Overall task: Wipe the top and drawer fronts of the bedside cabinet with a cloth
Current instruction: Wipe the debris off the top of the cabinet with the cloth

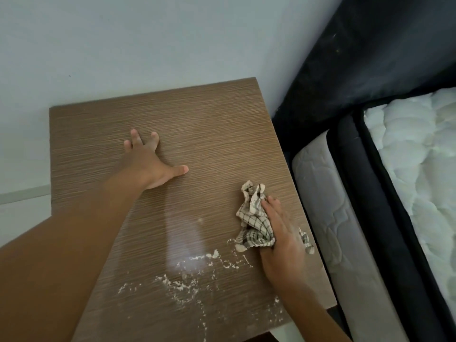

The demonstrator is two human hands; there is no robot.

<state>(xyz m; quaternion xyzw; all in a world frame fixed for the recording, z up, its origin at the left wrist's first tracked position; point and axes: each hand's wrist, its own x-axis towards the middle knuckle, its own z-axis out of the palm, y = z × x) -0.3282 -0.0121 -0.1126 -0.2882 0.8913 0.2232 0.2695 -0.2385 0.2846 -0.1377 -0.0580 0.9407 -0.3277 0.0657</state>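
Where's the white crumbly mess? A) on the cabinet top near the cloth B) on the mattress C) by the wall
A: the white crumbs lie on the cabinet top, just left of the checked cloth under the right hand.

Plain pale grey wall (148,40); dark fabric headboard (357,58) at right; white quilted mattress (419,156) beside grey quilted side panel (320,193).

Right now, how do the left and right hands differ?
The left hand lies on bare wood, fingers spread; the right hand presses the checked cloth, fingers together. The left hand is mid-top; the right hand is near the right edge, by the white residue. Both lie flat on the cabinet top.
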